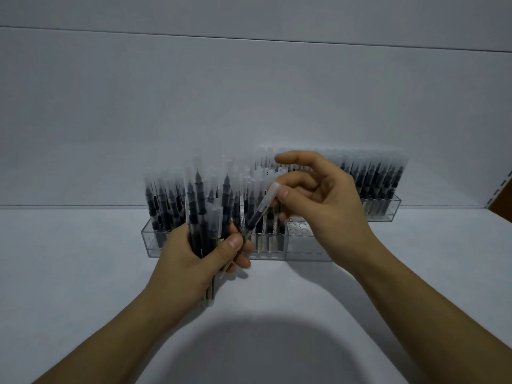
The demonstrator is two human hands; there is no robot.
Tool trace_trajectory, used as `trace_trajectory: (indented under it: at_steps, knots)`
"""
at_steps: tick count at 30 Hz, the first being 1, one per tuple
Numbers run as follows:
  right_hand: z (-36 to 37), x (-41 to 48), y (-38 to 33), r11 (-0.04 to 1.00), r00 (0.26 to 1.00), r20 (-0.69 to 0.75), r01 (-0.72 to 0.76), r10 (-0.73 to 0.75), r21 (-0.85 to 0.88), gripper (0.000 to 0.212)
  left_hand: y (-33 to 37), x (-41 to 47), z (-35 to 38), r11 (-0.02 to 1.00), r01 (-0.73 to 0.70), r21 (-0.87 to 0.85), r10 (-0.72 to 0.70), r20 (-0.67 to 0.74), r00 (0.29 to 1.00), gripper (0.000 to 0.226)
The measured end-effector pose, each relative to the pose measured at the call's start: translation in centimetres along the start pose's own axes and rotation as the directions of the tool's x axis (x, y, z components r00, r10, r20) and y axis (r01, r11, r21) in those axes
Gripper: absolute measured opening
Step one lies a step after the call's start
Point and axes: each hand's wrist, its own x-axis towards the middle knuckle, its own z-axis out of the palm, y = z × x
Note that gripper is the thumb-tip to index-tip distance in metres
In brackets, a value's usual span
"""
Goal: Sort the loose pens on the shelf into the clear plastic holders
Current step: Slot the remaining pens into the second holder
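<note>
Left hand (191, 261) grips bundle (200, 206) — right hand (327, 200) (higher) pinches pen (257, 214).

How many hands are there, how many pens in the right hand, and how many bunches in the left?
Hands: 2, the left hand and the right hand
Single pen pinched by right hand: 1
Bunch of pens gripped by left hand: 1
Total: 4

No legible writing in view
Any print on the pens (199, 206) or the clear plastic holders (149, 239) is too small and blurred to read; the shelf (83, 245) and far wall (249, 106) carry no readable marks.
</note>
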Motion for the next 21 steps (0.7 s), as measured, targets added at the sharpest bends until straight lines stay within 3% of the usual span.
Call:
trace_trajectory:
  at_steps: [6, 8, 10, 13, 16, 18, 21]
  knots:
    - [-0.1, -0.2, -0.2, 0.998, 0.993, 0.115, -0.037, 0.042, -0.043, 0.033, 0.1, 0.1, 0.2, 1.0, 0.022, -0.005, -0.022, -0.019, 1.0, 0.02]
    - [0.0, -0.1, -0.1, 0.999, 0.996, 0.08, -0.035, 0.037, -0.03, 0.031, 0.2, 0.0, 0.3, 1.0, 0.001, 0.004, -0.001, -0.034, 0.999, 0.019]
    - [-0.3, 0.1, -0.3, 1.0, 0.999, 0.014, -0.029, 0.029, 0.004, 0.03, 0.3, 0.0, 0.3, 0.989, -0.066, 0.13, 0.077, -0.083, 0.994, 0.018]
    - [-1.1, 0.5, -0.6, 0.998, 0.994, -0.098, -0.033, 0.038, 0.054, 0.033, -0.4, -0.1, -0.5, 0.87, -0.153, 0.47, 0.21, -0.071, 0.975, 0.02]
    - [-2.2, 1.1, -0.7, 0.997, 0.976, -0.212, -0.028, 0.042, 0.069, 0.033, -0.9, -0.1, -0.7, 0.723, -0.308, 0.618, 0.292, 0.131, 0.947, 0.009]
    - [-2.9, 1.4, -0.6, 0.998, 0.957, -0.288, -0.009, 0.025, 0.056, 0.025, -1.0, -0.2, -0.2, 0.613, -0.427, 0.665, 0.342, 0.263, 0.902, 0.03]
    - [-3.5, 1.6, -0.5, 1.0, 0.926, -0.378, 0.014, -0.003, 0.027, 0.02, -1.1, 0.1, 0.0, 0.514, -0.44, 0.736, 0.29, 0.334, 0.897, 0.051]
